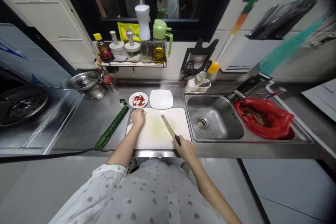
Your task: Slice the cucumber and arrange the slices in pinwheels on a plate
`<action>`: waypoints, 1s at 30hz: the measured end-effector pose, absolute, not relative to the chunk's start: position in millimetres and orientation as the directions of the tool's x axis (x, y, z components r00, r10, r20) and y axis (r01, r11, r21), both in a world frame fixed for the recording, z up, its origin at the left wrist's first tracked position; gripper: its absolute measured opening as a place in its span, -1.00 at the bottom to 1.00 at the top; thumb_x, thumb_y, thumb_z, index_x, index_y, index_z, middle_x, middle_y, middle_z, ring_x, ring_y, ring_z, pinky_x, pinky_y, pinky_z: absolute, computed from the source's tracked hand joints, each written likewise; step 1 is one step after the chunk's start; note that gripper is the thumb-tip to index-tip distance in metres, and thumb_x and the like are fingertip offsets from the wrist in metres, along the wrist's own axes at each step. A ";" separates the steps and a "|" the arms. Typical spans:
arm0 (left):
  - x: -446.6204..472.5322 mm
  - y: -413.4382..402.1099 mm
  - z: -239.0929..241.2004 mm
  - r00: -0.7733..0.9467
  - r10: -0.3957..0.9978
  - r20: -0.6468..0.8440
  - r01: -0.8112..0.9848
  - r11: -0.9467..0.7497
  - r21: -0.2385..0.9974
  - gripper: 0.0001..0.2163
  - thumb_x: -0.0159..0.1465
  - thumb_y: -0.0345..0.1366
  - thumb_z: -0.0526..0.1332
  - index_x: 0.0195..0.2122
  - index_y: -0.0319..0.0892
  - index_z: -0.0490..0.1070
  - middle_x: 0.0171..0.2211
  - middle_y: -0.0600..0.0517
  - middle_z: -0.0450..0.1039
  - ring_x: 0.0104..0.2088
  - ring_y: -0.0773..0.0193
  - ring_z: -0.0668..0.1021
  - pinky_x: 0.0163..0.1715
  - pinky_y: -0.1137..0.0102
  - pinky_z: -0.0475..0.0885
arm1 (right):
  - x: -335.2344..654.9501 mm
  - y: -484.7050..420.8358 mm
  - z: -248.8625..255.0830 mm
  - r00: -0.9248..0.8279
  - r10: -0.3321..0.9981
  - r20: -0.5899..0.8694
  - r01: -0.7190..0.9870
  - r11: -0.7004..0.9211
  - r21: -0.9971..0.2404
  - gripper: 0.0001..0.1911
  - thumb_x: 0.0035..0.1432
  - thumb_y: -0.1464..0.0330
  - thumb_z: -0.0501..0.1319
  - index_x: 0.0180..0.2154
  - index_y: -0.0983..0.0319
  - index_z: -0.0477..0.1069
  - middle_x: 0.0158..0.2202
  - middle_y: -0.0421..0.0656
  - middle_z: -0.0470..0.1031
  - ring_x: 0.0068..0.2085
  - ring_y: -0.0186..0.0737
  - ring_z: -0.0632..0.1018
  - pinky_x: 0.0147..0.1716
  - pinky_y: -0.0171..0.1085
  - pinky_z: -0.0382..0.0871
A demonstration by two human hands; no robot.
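Observation:
My right hand (186,148) is wrapped round the black handle of a kitchen knife (168,126), its blade slanting up and left over the white cutting board (154,143). At the board's upper left, my left hand (138,117) is closed, fingers bunched. A small pale green cucumber slice (145,112) shows at its fingertips. Left of the board lies a long dark green cucumber (111,127), with cut cucumber ends (122,103) above it. Behind the board are a round plate of chopped red pieces (138,100) and a white squarish plate (161,99).
A steel sink (215,119) is at the right, with a red plastic bag (265,119) beyond it. A lidded pot (89,84) and a jar (110,83) stand at left. Bottles and seasoning jars fill a rack (133,63). A black cord (65,154) runs along the counter's front.

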State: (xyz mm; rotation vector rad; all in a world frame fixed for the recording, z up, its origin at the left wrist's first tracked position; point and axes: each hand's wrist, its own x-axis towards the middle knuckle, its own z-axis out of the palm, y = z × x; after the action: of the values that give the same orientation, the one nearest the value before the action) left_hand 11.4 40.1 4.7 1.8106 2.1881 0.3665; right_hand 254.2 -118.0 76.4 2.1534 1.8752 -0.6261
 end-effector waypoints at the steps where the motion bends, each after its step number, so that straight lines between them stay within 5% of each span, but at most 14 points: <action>1: 11.7 40.1 5.1 -0.194 0.980 -0.053 0.902 0.200 0.383 -0.85 0.26 -0.30 0.14 -0.19 -0.10 0.46 -0.13 -0.11 0.49 -0.04 0.04 0.44 -0.12 0.28 0.29 | 254.4 -118.1 76.0 0.097 0.887 -0.452 0.980 -0.165 -0.113 -0.63 0.36 0.16 -0.07 -0.03 0.21 0.35 -0.18 0.01 0.58 -0.10 -0.06 0.56 -0.16 -0.23 0.19; 5: 16.5 36.8 5.2 -0.280 0.948 -0.149 0.792 0.316 0.522 -0.88 0.25 -0.31 0.15 -0.23 -0.07 0.45 -0.26 0.01 0.53 -0.20 0.18 0.51 -0.25 0.36 0.31 | 256.1 -118.1 72.3 0.093 0.886 -0.455 0.978 -0.168 -0.127 -0.63 0.36 0.15 -0.07 -0.02 0.20 0.34 -0.16 0.01 0.57 -0.09 -0.06 0.56 -0.16 -0.24 0.21; 11: 36.6 15.7 0.2 -0.106 0.952 -0.288 0.681 0.281 0.676 -0.88 0.14 -0.36 0.26 -0.27 -0.10 0.44 -0.37 0.11 0.54 -0.34 0.34 0.53 -0.33 0.48 0.30 | 257.2 -116.7 68.1 0.097 0.877 -0.471 0.971 -0.188 -0.150 -0.62 0.36 0.14 -0.08 0.02 0.19 0.31 -0.13 0.01 0.56 -0.09 -0.05 0.56 -0.23 -0.25 0.24; 23: 43.8 9.2 0.0 -0.081 0.972 -0.221 0.887 0.172 0.429 -0.81 0.19 -0.38 0.17 -0.19 -0.03 0.44 -0.18 0.02 0.56 -0.10 0.13 0.51 -0.18 0.34 0.30 | 249.5 -131.8 76.1 0.010 0.909 -0.416 0.979 -0.093 -0.181 -0.65 0.37 0.15 -0.08 -0.04 0.18 0.32 -0.21 -0.03 0.58 -0.16 -0.08 0.58 -0.30 -0.29 0.21; 30: 43.8 14.9 5.0 -0.091 0.956 -0.279 0.901 0.198 0.385 -0.85 0.20 -0.29 0.19 -0.19 -0.01 0.44 -0.18 0.03 0.57 -0.06 0.12 0.50 -0.10 0.29 0.28 | 247.1 -138.2 77.6 -0.035 0.893 -0.448 0.981 -0.055 -0.185 -0.66 0.37 0.16 -0.08 -0.06 0.19 0.34 -0.21 -0.02 0.58 -0.15 -0.07 0.58 -0.30 -0.28 0.22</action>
State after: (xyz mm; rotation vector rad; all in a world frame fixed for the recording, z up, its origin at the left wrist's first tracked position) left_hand 43.8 14.9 5.0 1.7272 2.0167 0.1567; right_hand 247.1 -138.2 77.6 2.0403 2.0189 -0.6873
